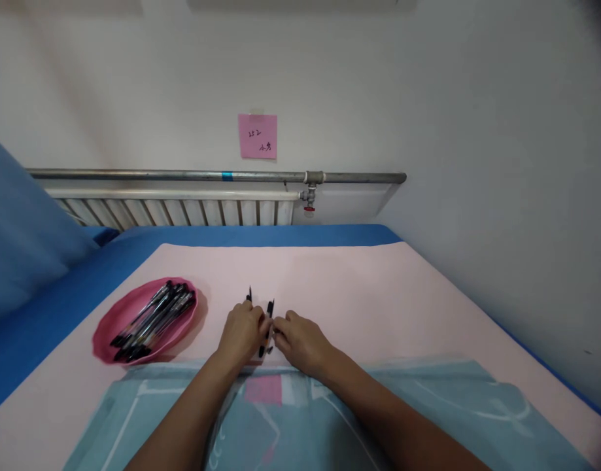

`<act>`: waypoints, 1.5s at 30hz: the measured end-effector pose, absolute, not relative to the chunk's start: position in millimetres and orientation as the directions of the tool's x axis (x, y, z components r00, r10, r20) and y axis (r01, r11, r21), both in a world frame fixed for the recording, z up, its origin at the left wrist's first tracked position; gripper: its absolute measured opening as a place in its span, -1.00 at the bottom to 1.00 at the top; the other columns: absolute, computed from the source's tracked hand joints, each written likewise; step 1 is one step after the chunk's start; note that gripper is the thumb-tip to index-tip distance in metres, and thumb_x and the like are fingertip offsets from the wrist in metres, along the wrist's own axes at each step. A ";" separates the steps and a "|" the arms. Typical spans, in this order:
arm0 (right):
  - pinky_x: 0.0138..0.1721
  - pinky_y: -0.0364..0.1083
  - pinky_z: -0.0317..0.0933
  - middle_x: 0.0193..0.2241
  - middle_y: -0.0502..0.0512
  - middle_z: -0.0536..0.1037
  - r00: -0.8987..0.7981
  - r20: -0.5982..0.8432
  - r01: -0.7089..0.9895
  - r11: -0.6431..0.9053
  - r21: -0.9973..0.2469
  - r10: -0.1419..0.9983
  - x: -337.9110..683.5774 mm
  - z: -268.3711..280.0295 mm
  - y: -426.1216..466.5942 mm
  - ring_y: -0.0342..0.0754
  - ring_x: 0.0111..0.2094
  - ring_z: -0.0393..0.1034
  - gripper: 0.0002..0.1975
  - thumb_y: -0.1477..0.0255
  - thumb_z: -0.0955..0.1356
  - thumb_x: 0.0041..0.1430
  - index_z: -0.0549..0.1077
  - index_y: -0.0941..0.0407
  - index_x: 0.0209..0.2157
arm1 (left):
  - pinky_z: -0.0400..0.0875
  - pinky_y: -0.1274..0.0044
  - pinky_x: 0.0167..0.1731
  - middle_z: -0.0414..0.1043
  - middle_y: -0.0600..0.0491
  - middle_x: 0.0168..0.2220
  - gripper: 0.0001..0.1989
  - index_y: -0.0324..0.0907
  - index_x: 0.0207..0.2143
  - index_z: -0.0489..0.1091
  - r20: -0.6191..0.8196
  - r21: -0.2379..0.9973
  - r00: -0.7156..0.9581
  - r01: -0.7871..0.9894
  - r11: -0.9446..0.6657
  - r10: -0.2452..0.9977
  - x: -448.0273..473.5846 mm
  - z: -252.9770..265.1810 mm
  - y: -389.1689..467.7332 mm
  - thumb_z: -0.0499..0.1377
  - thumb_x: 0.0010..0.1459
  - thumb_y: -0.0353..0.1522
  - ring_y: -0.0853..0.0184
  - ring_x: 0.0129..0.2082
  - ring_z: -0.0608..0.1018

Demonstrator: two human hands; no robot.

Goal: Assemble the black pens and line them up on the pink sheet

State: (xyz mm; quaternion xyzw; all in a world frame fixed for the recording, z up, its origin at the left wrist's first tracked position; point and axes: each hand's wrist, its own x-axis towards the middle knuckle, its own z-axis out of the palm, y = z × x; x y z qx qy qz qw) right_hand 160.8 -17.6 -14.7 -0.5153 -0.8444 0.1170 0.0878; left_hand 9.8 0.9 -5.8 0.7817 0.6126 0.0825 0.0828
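Observation:
My left hand (241, 332) is closed, its thumb and fingers pinching at a slim black-and-clear pen (270, 307) whose dark point faces away from me. From beyond the same hand's knuckles sticks another black pen tip (250, 294); the rest of it is hidden under the fingers. My right hand (301, 340) meets the left at the first pen, with its fingertips pinched together against the barrel. Small black pieces (269, 350) show just below the fingers, too small to name for sure. Fingers cover most of the pen's middle.
A pink scalloped dish (103, 333) holding several black-capped clear pens (155, 320) stands to the left. Pale pink sheeting (359, 294) covers the blue surface (329, 234). Light blue printed cloth (418, 399) lies nearest me. Behind are a radiator (172, 210), a pipe and a wall.

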 end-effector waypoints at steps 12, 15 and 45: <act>-0.43 -0.12 -0.05 -0.35 0.12 0.40 -0.315 0.023 0.924 0.313 -0.219 0.949 176.0 -9.3 -16.5 -0.07 -0.38 0.29 -0.82 0.43 0.17 0.15 0.37 0.13 -0.30 | 0.16 0.34 -0.21 0.36 -0.11 -0.25 -0.74 -0.22 -0.36 0.44 0.005 0.176 0.222 0.960 -0.219 0.975 26.2 -4.5 -2.1 0.03 0.07 -0.27 0.12 -0.18 0.37; -0.42 -0.13 -0.04 -0.35 0.13 0.40 -0.294 0.030 0.929 0.293 -0.224 0.955 175.8 -7.5 -13.9 -0.07 -0.37 0.29 -0.82 0.45 0.17 0.14 0.36 0.14 -0.30 | 0.16 0.32 -0.22 0.37 -0.15 -0.26 -0.71 -0.26 -0.35 0.45 -0.013 0.167 0.258 0.953 -0.252 0.966 32.1 -3.4 -6.0 -0.03 0.09 -0.32 0.09 -0.17 0.38; -0.83 -0.29 -0.22 -0.80 -0.19 0.22 -0.074 -0.171 -0.042 -0.174 -0.984 0.983 185.5 8.8 -12.7 -0.31 -0.84 -0.03 -0.81 0.30 0.30 -0.02 0.25 0.12 -0.53 | 0.16 0.60 -0.52 0.20 0.16 -0.55 -0.89 -0.18 -0.54 0.20 0.122 0.880 0.241 0.423 -0.217 0.963 27.5 -3.9 -13.5 0.02 0.00 -0.34 0.44 -0.55 0.30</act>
